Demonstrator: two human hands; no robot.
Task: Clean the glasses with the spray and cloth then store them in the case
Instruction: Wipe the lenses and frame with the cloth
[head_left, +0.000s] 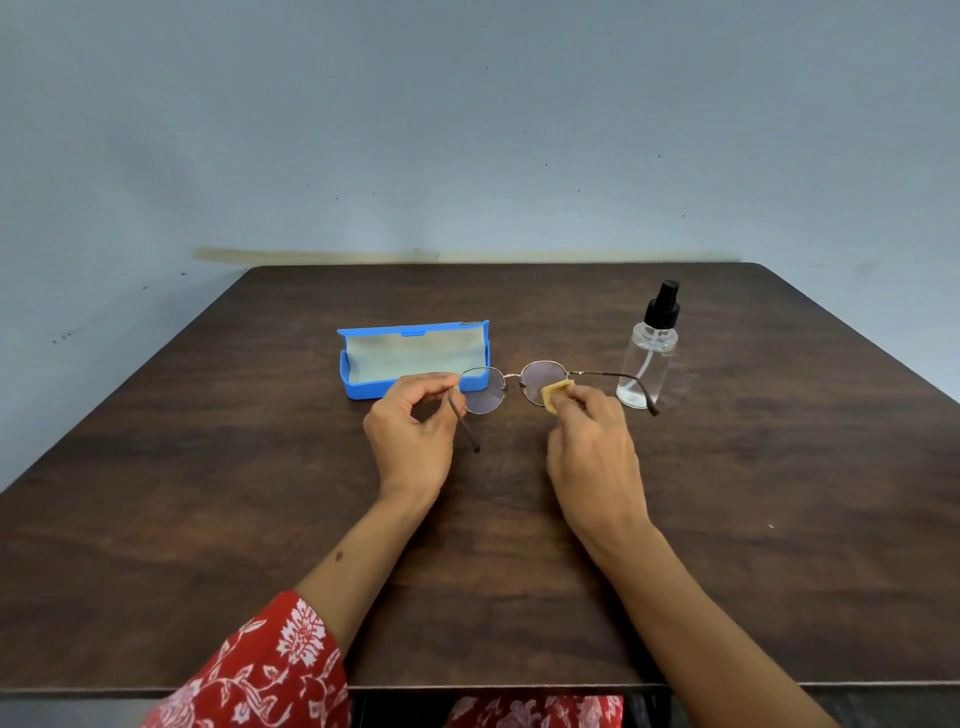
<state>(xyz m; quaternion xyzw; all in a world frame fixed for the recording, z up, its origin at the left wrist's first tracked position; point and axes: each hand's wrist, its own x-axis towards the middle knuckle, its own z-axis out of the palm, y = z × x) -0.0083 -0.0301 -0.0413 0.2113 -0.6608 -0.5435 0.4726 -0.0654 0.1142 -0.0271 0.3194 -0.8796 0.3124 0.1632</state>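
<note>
Round thin-framed glasses (511, 375) are held above the dark wooden table (208, 467), temples unfolded toward me. My left hand (413, 431) pinches the frame at the left hinge. My right hand (592, 441) presses a small tan cloth (555, 392) against the lower edge of the right lens. A blue glasses case (363, 387) stands open behind my left hand, its pale lining showing. A clear spray bottle (649, 358) with a black nozzle stands upright to the right, behind the right temple tip.
A grey-blue wall rises just behind the table's far edge. The table's near edge (493, 687) runs under my forearms. My red patterned sleeve (270, 670) lies at the lower left.
</note>
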